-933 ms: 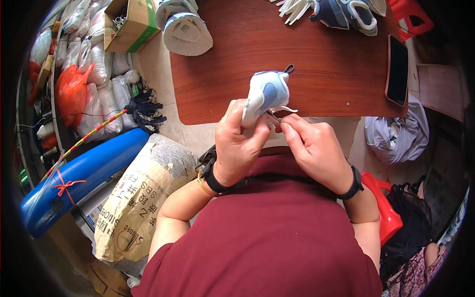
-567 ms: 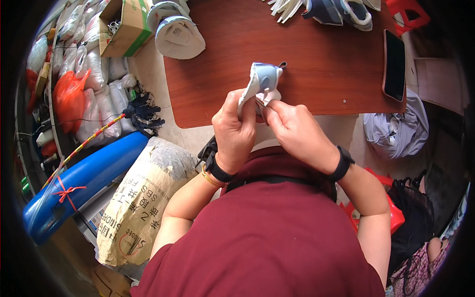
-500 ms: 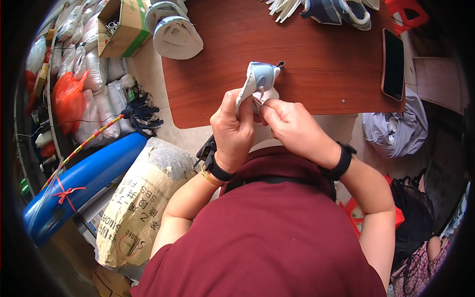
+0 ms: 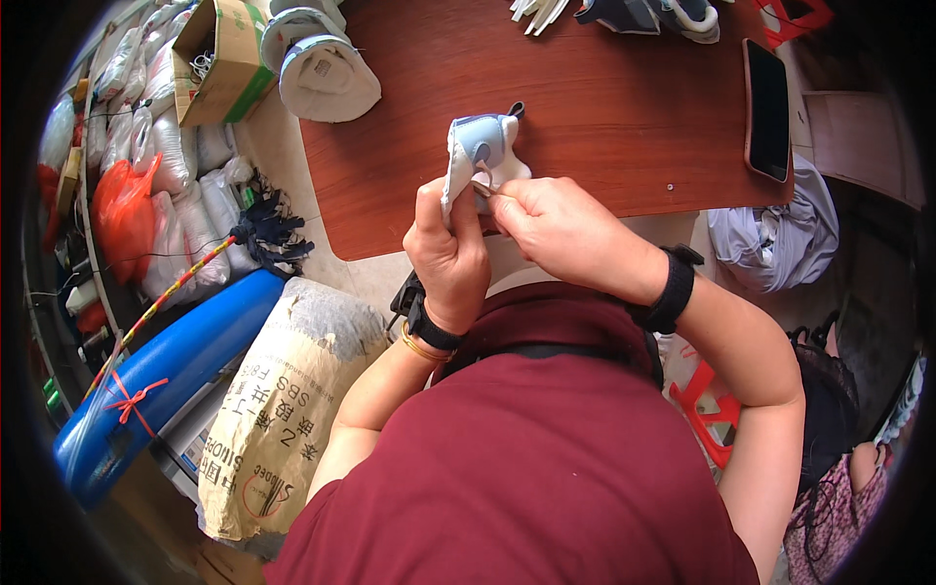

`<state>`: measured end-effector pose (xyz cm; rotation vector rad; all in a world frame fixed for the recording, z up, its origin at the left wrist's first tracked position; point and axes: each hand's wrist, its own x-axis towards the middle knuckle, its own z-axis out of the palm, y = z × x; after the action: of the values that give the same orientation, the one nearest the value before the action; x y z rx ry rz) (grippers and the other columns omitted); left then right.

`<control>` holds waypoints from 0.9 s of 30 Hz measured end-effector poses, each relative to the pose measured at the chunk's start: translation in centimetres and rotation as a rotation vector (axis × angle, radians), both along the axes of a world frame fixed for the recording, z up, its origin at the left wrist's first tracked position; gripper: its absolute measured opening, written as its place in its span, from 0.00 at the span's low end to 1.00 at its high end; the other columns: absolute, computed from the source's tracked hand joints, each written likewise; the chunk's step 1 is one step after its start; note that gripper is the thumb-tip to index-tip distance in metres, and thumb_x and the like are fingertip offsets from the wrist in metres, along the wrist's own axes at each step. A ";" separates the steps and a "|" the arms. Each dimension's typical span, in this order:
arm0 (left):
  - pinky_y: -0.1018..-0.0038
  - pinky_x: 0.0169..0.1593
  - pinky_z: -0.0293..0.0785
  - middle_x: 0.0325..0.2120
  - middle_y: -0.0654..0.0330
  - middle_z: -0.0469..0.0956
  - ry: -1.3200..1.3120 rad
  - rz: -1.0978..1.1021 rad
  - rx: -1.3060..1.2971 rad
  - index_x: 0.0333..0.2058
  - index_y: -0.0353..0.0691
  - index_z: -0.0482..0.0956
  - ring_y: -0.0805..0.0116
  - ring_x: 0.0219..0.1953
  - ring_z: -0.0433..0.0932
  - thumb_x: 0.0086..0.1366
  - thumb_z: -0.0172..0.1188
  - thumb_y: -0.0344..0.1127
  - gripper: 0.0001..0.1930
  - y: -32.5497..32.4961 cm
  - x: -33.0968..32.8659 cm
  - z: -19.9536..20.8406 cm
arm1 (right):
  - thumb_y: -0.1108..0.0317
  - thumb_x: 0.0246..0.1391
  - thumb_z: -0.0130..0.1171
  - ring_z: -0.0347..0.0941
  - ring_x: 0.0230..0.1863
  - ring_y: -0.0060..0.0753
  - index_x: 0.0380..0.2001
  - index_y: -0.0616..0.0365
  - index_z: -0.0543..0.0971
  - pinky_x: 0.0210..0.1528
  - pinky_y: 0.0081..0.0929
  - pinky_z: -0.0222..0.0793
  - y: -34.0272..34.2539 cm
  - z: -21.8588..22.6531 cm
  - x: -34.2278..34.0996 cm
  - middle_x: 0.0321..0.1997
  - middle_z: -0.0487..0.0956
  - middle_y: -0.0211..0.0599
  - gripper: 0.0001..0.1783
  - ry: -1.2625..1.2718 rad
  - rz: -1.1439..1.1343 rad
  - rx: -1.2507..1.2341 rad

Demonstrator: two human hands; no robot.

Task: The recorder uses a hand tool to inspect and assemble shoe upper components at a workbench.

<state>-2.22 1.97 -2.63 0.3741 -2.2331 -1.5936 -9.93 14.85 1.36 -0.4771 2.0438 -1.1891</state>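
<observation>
A small light-blue and white shoe upper point(image 4: 478, 136) with a dark pull loop stands above the table's near edge. My left hand point(image 4: 448, 244) is closed round its lower left side, thumb and fingers gripping the white lining. From the right, my right hand point(image 4: 565, 229) reaches in, thumb and forefinger pinched together at the upper's opening. Between these fingertips shows a small, thin, metallic-looking piece point(image 4: 482, 188); most of it is hidden, so its kind is unclear.
The red-brown table point(image 4: 604, 117) carries stacked shoe uppers point(image 4: 327, 83) at left, white strips point(image 4: 538, 12) and blue shoe uppers point(image 4: 624, 14) at the far side, and a phone point(image 4: 767, 109) at right. A cardboard box point(image 4: 219, 63), blue roll point(image 4: 166, 380) and paper-wrapped roll point(image 4: 283, 409) stand left.
Both hands and the shoe upper appear slightly farther left, and the upper is turned a little. My right hand keeps its pinch at the opening. The whole view has shifted slightly.
</observation>
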 end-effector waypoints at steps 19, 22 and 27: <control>0.81 0.41 0.71 0.33 0.66 0.80 0.038 0.021 0.026 0.43 0.38 0.73 0.83 0.36 0.71 0.72 0.52 0.26 0.04 -0.2 -0.1 -1.2 | 0.66 0.58 0.50 0.79 0.32 0.58 0.28 0.65 0.80 0.36 0.46 0.76 -1.2 0.9 -1.2 0.26 0.80 0.55 0.14 0.168 0.191 0.167; 0.81 0.42 0.70 0.33 0.68 0.79 0.075 0.028 0.023 0.43 0.38 0.73 0.83 0.36 0.71 0.72 0.53 0.26 0.04 -0.3 0.0 -1.8 | 0.67 0.56 0.53 0.80 0.31 0.54 0.29 0.65 0.78 0.34 0.43 0.78 -1.4 1.2 -0.2 0.25 0.80 0.52 0.11 0.377 0.226 0.204; 0.78 0.35 0.74 0.30 0.60 0.82 0.161 0.034 -0.032 0.44 0.37 0.73 0.78 0.31 0.77 0.71 0.53 0.25 0.06 -0.9 -0.2 -3.2 | 0.66 0.51 0.56 0.83 0.36 0.41 0.29 0.61 0.84 0.38 0.33 0.80 -1.8 2.4 0.1 0.32 0.83 0.46 0.11 0.714 0.424 0.347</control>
<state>-2.44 1.08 -5.79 0.2639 -2.1176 -1.5124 -9.78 13.01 3.72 -1.2129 2.4826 -0.4117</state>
